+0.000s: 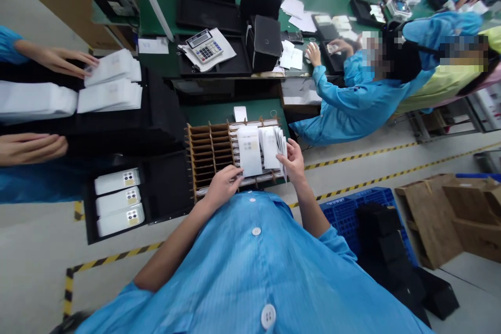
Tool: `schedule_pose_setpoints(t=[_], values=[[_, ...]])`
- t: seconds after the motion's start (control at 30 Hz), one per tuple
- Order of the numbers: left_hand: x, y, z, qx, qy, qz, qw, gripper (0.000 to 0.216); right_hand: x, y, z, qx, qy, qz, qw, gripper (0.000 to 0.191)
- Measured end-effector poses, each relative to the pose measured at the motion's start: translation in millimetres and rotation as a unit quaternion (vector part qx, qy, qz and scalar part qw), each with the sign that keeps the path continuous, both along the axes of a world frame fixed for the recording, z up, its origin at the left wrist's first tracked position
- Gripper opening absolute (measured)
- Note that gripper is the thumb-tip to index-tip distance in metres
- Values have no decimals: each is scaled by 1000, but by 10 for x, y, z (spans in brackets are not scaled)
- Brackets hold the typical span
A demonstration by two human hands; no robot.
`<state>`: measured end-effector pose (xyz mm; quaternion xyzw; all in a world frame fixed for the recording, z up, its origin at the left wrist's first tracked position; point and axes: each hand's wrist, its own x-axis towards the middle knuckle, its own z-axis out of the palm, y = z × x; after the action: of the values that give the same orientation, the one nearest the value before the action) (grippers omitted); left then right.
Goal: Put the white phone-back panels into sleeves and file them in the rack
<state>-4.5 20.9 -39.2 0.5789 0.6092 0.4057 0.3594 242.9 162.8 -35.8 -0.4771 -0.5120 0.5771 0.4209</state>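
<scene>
A brown divided box [211, 151] stands in front of me, its right-hand slots filled with thin white pieces. On top of them lies a flat white stack [250, 154] with small camera-like circles printed on it. My left hand [225, 186] has its fingers closed at the lower left corner of that stack. To the right, several thin white sheets [273, 147] stand fanned out. My right hand [293, 160] pinches their right edge between thumb and fingers. Whether the pieces are films or covers I cannot tell.
At left, a co-worker's hands [58, 60] are around white stacks [109, 95] on a black surface. A black tray [164, 188] holds white phone-shaped pieces [119, 197]. A calculator [204, 47] lies beyond the box. Another person [352, 99] sits at the right; a blue pallet [340, 219] is on the floor.
</scene>
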Motion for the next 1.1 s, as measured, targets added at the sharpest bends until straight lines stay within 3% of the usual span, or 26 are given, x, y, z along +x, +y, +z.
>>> schedule_pose_setpoints(t=[0.17, 0.27, 0.37, 0.5, 0.73, 1.1], values=[[32, 478, 449, -11, -250, 49, 967, 88, -390, -447, 373, -89, 123, 140, 978, 73], [-10, 617, 671, -38, -291, 15, 956, 83, -575, -669, 470, -118, 152, 164, 967, 71], [-40, 577, 775, -56, -282, -7, 958, 66, -621, -775, 493, -144, 161, 168, 962, 72], [-24, 454, 778, -62, -243, -31, 968, 54, -578, -810, 497, -155, 164, 173, 959, 71], [14, 365, 712, -74, -229, -49, 969, 56, -542, -867, 536, -175, 143, 176, 958, 80], [7, 261, 654, -70, -270, -48, 959, 64, -447, -964, 565, -180, 133, 215, 951, 59]])
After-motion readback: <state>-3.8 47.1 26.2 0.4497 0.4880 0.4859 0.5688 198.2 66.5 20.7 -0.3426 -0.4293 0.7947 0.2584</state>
